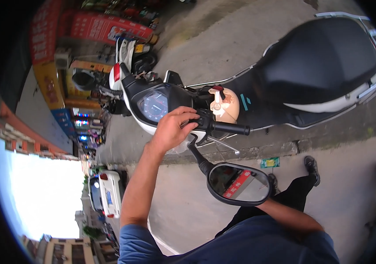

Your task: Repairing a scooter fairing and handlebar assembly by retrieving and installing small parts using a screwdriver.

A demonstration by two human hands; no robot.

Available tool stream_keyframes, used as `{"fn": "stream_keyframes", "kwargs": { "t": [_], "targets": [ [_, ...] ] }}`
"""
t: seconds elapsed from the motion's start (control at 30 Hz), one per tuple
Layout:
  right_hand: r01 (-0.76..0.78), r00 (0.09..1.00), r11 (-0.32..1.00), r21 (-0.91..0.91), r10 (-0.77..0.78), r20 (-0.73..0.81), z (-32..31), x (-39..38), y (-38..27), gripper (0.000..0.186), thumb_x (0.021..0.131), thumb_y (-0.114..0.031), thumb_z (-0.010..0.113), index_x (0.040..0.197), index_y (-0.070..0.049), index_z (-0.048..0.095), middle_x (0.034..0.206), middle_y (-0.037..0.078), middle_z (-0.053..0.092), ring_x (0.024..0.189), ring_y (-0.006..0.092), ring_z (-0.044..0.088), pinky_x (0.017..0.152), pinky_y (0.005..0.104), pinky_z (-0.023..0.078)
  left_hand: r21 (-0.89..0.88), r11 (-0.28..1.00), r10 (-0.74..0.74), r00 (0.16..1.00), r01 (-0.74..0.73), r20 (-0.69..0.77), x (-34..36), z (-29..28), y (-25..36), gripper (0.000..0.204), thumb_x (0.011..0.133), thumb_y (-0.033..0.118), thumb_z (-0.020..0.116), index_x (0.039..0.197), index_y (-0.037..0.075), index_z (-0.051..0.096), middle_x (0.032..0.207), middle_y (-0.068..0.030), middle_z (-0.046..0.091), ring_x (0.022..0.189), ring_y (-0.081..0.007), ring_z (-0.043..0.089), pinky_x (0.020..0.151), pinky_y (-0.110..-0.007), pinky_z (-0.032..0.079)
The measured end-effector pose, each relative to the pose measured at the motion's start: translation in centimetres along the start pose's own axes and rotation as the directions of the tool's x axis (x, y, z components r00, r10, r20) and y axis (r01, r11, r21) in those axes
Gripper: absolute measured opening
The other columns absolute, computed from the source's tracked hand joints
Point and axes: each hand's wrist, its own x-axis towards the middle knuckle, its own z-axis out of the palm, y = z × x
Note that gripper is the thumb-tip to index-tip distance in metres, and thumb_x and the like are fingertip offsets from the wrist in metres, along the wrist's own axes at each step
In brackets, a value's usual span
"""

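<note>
Your left hand point(171, 130) bends its fingers point(184, 110) onto the scooter's point(324, 53) switch block point(204, 120), beside the grip point(231, 128); whether they grasp it, I can't tell. The mirror point(240, 184) hides your right hand.

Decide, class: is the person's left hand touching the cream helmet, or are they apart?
Apart: the head view shows black handlebar controls in the gap between the left hand and the cream helmet.

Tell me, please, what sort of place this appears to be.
Most likely a shop-lined street: a scooter stands close by, colourful signboards run along one side, and a white car is further off.
</note>
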Motion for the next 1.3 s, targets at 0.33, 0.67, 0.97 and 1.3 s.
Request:
{"fn": "stream_keyframes", "kwargs": {
  "t": [0.33, 0.67, 0.97, 1.3],
  "targets": [
    [0.456, 0.889, 0.803, -0.384, -0.399, 0.223, 0.5, 7.7, 5.0, 0.025, 0.087, -0.013, 0.064, 0.11, -0.005, 0.055, 0.092, 0.003, 0.065, 0.083, 0.0169, 0.063, 0.073, 0.032, 0.05, -0.075, 0.997, -0.016, 0.993, 0.025, 0.117, 1.4, 1.5, -0.9, 0.029, 0.072, 0.0, 0.075, 0.101, 0.002, 0.071, 0.105, -0.0102, 0.067, 0.102, -0.0227, 0.063, 0.091, -0.031, 0.047],
    [0.641, 0.744, 0.4, -0.655, -0.536, 0.4, 3.5, 13.8, 6.9, 0.022, 0.089, -0.012, 0.062, 0.108, -0.004, 0.054, 0.086, 0.001, 0.058, 0.076, 0.0123, 0.057, 0.068, 0.0281, 0.047, -0.138, 0.988, -0.053, 0.99, 0.071, 0.128, 1.9, 2.2, -1.5, 0.032, 0.072, -0.003, 0.075, 0.103, 0.003, 0.072, 0.105, -0.0078, 0.064, 0.102, -0.0195, 0.061, 0.091, -0.029, 0.046],
    [0.764, 0.637, 0.375, -0.526, -0.572, 0.517, 7.3, 14.9, 3.8, 0.018, 0.091, -0.006, 0.056, 0.108, -0.003, 0.052, 0.076, 0.0, 0.05, 0.067, 0.008, 0.049, 0.061, 0.0248, 0.042, -0.135, 0.988, -0.059, 0.992, 0.074, 0.109, 1.6, 2.1, -2.0, 0.032, 0.071, -0.005, 0.074, 0.103, 0.003, 0.072, 0.104, -0.0083, 0.064, 0.101, -0.0196, 0.061, 0.09, -0.03, 0.047],
    [0.692, 0.696, 0.256, -0.675, -0.482, 0.532, 5.6, 13.2, 1.7, 0.019, 0.09, -0.008, 0.056, 0.108, -0.003, 0.051, 0.077, 0.008, 0.053, 0.069, 0.0149, 0.054, 0.064, 0.0308, 0.045, -0.135, 0.988, -0.058, 0.994, 0.071, 0.098, 1.2, 2.1, -1.7, 0.032, 0.072, -0.005, 0.073, 0.104, 0.003, 0.071, 0.104, -0.0084, 0.063, 0.102, -0.02, 0.061, 0.09, -0.03, 0.047]
  ]
}}
